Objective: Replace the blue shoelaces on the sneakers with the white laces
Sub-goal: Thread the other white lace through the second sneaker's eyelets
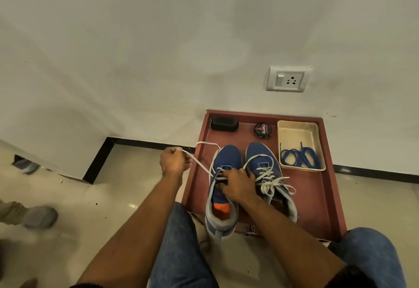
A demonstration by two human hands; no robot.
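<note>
Maroon tray: low, rimmed, on the floor against the wall; carries everything below.
Left sneaker: blue, long axis near-far, toe to the wall, heel over the tray's near rim; orange insole shows.
Right sneaker: just beside it, parallel, same toe direction; fully laced in white, bow tied.
Cream bin: tray's far right corner; holds the blue laces, coiled loose.
Right hand: on the left sneaker's tongue, fingers curled on it at the eyelets.
Left hand: clenched round the white lace, out left of the tray.
White lace run: taut diagonal from left hand to the eyelets; a slack loop lies over the tray's far-left rim.
Polish tin: far edge, centre.
Black brush: far left corner.
</note>
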